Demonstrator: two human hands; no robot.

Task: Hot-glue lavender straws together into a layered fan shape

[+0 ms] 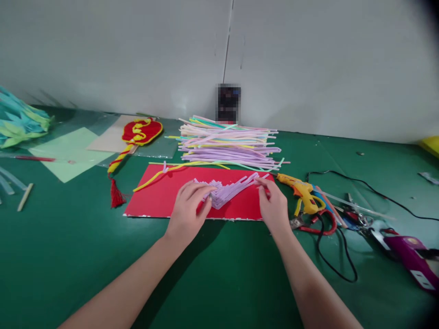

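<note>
Purple pipe cleaners (222,195), bent and nested into a V-shaped weave, are held over a red board (154,201). The thumb and fingers of my left hand (188,203) close on the weave's left arm. At the loose ends of its right arm, my right hand (272,198) pinches with thumb and forefinger; exactly how many strands it grips is hidden. Just behind the board lies a stack of pipe cleaners (228,142) in purple, white, yellow and green. A bent yellow pipe cleaner (156,177) rests across the board's upper left, with a short purple twist (165,167) beside it.
To the right lie a yellow glue gun (303,189), red-handled pliers (327,224), a black cord (370,185) and a purple tool (409,253). On the left are a red and yellow fan ornament (140,132), green paper (73,153) and a teal bundle (20,121). A pixelated dark object (228,104) leans on the wall.
</note>
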